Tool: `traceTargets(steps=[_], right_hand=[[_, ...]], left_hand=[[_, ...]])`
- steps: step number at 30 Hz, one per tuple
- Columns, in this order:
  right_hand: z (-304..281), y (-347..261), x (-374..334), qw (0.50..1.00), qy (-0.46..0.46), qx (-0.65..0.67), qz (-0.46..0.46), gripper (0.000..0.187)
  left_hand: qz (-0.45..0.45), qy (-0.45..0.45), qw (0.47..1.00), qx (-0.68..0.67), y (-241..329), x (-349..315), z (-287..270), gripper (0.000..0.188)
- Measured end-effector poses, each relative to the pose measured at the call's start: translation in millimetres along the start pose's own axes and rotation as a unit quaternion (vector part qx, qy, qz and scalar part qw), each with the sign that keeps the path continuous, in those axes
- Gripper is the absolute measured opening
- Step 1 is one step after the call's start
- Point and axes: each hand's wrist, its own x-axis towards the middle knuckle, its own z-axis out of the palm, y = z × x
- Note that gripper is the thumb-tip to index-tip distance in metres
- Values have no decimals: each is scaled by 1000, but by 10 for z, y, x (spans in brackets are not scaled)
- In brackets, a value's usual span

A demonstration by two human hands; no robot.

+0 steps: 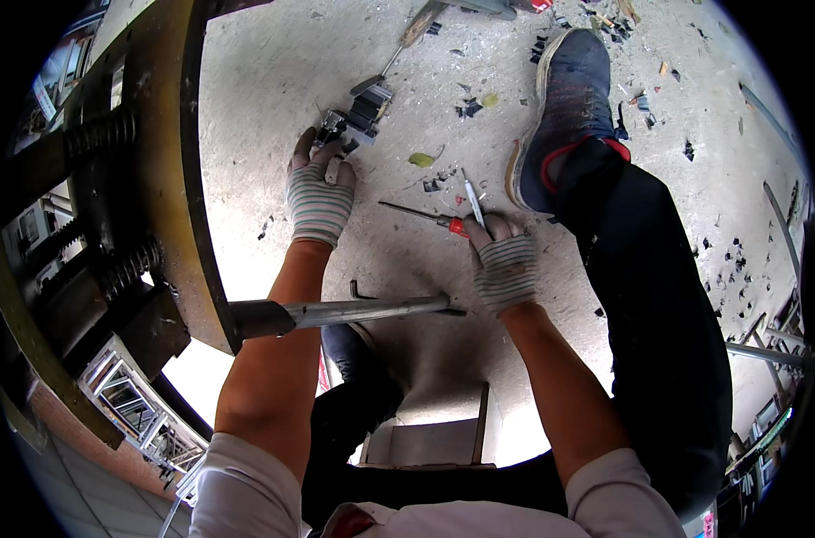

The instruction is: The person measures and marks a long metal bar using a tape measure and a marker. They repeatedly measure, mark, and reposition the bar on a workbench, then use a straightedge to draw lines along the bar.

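My left hand, in a striped knit glove, reaches to the floor with its fingers bent against a small dark metal part. Just beyond that lies a black ribbed block. My right hand, gloved the same way, has its fingers curled around the red handle of a screwdriver, whose thin shaft points left. A white pen-like tool slants up from the same fingers. Whether that tool is gripped too or only touched, I cannot tell.
A heavy metal machine frame with springs rises at the left. Its round bar crosses above my left forearm. My shoe stands at the right. A wooden-handled tool lies farther off. Black scraps and a leaf litter the concrete.
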Motion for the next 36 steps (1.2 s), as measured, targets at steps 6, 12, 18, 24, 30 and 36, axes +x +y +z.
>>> traceTargets(steps=[6, 12, 18, 24, 30, 36], right_hand=[[3, -10, -7, 1000, 14, 13, -3, 45], [-9, -12, 13, 1000, 16, 9, -3, 44], [-28, -31, 6, 1000, 6, -4, 0, 45], [-39, -30, 6, 1000, 11, -3, -6, 48], [-46, -12, -2, 1000, 18, 6, -7, 48], [-60, -14, 23, 1000, 1, 3, -7, 45]], left_hand=[[-11, 32, 993, -111, 12, 38, -44, 37], [-51, 67, 970, -230, -22, 181, -184, 42], [-13, 81, 976, -200, 165, 295, -253, 43], [-9, 35, 999, 17, 288, 235, -28, 42], [-52, -40, 998, -9, 169, 241, 251, 69], [-134, -79, 986, -67, 49, 333, 301, 70]])
